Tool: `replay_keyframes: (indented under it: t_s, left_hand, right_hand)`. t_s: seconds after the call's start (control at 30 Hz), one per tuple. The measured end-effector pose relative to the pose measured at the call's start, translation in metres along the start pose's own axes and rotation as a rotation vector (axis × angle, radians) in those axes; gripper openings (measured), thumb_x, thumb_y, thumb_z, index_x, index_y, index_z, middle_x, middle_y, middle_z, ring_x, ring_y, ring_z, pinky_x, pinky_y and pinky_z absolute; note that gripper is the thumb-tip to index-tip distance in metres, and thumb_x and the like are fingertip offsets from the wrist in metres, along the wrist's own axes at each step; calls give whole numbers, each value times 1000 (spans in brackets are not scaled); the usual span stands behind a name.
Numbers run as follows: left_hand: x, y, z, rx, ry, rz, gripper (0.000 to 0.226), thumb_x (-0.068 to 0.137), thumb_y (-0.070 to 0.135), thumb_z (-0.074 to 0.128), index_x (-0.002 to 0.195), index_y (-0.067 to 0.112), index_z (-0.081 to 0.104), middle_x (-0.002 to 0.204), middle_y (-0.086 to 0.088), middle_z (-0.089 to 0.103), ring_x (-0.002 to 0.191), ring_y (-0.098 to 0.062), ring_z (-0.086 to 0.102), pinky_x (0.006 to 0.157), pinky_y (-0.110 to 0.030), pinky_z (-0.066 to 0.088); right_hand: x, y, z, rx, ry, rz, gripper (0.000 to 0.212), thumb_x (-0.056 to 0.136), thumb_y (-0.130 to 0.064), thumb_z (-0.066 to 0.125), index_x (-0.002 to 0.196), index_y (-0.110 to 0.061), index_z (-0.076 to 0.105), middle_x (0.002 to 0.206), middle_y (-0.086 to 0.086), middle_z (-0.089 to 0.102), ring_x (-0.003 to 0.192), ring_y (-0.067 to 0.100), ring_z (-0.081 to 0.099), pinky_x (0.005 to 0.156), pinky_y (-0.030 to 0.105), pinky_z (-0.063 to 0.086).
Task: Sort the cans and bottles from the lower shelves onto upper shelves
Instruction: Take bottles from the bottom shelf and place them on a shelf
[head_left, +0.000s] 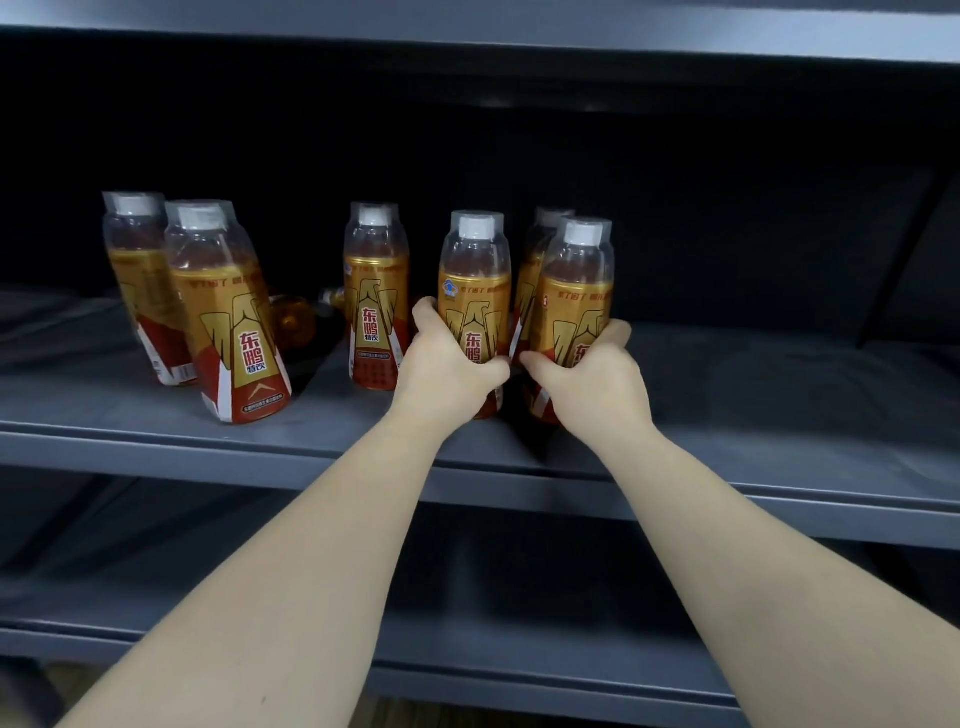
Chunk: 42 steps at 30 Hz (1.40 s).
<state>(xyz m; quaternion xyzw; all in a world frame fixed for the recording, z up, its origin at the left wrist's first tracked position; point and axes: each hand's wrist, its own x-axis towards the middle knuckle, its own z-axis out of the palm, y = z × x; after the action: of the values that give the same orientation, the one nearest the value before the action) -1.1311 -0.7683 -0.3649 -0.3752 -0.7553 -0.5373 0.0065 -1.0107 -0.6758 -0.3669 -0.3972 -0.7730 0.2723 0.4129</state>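
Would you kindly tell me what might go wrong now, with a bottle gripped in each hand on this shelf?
1. The right hand grips the front bottle directly ahead of a rear bottle; pushing it back may topple that one.
2. The left hand, wrapped round the centre bottle, sits close to the standing bottle beside it and might knock it.
3. A fallen bottle lies at the back and could roll if bumped.
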Motion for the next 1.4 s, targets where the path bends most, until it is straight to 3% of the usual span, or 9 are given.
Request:
replay_keyframes:
  t_s: [0.17,0.67,0.83,0.93,1.0,1.07,1.2,1.3,1.4]
  left_hand:
    - [-5,9,7,34,82,-28,88,76,40,80,142,16,26,129,-7,46,110,-26,56,92,-48,54]
    - [-10,18,8,152,155,-50,79,76,48,77,133,13,34,120,-6,54,106,-32,60,85,-50,55]
    - [-9,38,-4,99,96,-150,70,74,43,81,123,15,39,103,1,54,94,-26,60,80,-43,56]
    - [-13,48,-12,54,37,-235,65,75,32,82,119,18,36,91,8,54,80,-15,63,76,-36,56]
    - [-19,55,-20,49,-20,-292,64,77,29,82,117,22,33,87,11,54,64,3,59,68,-19,54]
    - [-29,66,-29,64,-78,-345,64,78,29,83,114,26,30,87,13,53,59,9,57,58,-6,43]
    - [-48,91,-49,142,-158,-444,67,74,40,84,118,28,34,104,8,58,91,-15,60,78,-30,49]
    - [-58,118,-68,205,-239,-481,66,74,39,84,117,29,35,94,12,58,79,-7,57,74,-29,48]
    - [-65,149,-85,251,-311,-493,60,76,35,84,112,27,36,89,12,57,66,4,52,60,-21,43]
  right_hand:
    - [-2,1,2,-11,11,-4,69,81,-53,74,119,-13,33,110,7,59,94,27,64,75,46,59]
    - [0,1,4,-25,20,26,66,77,-58,73,109,-15,33,99,7,62,82,28,66,67,44,59]
    - [1,-10,-6,51,-71,108,71,64,-69,66,104,-20,32,84,10,68,66,24,67,56,42,59]
    - [-2,-14,-15,70,-164,180,67,62,-65,67,100,-24,31,84,11,68,67,24,68,57,41,59]
    - [-8,-19,-26,64,-226,245,61,66,-58,72,97,-25,31,85,10,68,71,23,68,61,40,59]
    - [-16,-26,-38,55,-284,309,57,70,-53,75,97,-27,31,88,7,68,74,21,68,62,37,58]
    - [-35,-45,-71,57,-385,397,57,74,-45,80,102,-31,32,96,-1,64,80,19,69,68,38,60]
    - [-46,-60,-97,50,-435,446,60,73,-42,80,107,-34,31,101,-3,61,82,21,69,72,42,61]
    - [-52,-77,-123,30,-460,497,57,76,-37,80,108,-31,32,99,0,63,83,21,69,73,39,60]
